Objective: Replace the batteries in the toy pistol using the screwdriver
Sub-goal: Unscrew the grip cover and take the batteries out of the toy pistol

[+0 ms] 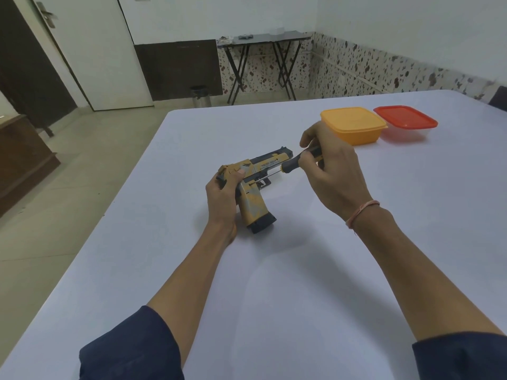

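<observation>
A yellow and dark blue toy pistol (259, 187) lies on its side on the white table (301, 270), grip pointing toward me. My left hand (222, 196) clasps the rear of the pistol, thumb on top. My right hand (326, 171) grips the black handle of a screwdriver (288, 164). Its thin metal shaft slants down to the left, and the tip touches the pistol's side just above the grip. No batteries are visible.
An orange lidded box (352, 124) and a clear box with a red lid (406, 122) stand at the far right of the table. The table's left edge drops to a tiled floor. A folding table (263, 39) stands by the far wall.
</observation>
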